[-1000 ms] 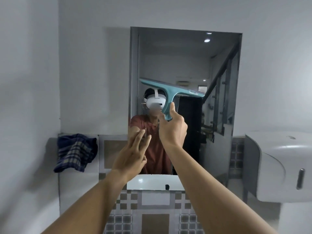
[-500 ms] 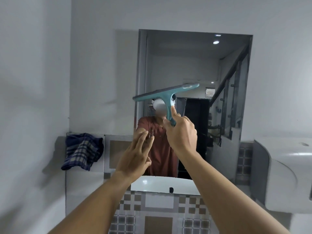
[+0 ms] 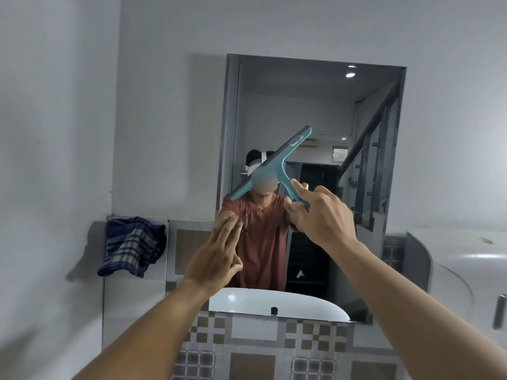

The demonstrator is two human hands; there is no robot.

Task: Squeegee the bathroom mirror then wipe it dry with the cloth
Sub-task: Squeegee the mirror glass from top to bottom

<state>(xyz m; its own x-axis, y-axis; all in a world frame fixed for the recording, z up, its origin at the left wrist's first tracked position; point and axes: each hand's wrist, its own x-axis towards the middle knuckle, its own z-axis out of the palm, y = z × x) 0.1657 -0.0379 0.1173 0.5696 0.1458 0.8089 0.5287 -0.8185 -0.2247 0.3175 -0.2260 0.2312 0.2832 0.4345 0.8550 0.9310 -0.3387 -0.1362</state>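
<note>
A tall rectangular mirror (image 3: 307,111) hangs on the grey wall ahead. My right hand (image 3: 323,215) grips the handle of a teal squeegee (image 3: 277,163) in front of the mirror's middle. Its blade is tilted steeply, left end low and right end high. My left hand (image 3: 216,256) is raised beside the mirror's lower left, fingers straight and together, holding nothing. A blue checked cloth (image 3: 131,246) lies bunched on a ledge left of the mirror. The mirror reflects a person in a rust-red shirt.
A tiled ledge (image 3: 186,242) runs under the mirror, with patterned tiles (image 3: 310,344) below. A white dispenser-like fixture (image 3: 472,281) juts from the wall at right. The mirror reflects a white basin (image 3: 247,303). A bare wall closes in on the left.
The squeegee has rotated from nearly level to steeply tilted, its right end now high and left end low. My right hand shifted slightly right. The left hand has held its place.
</note>
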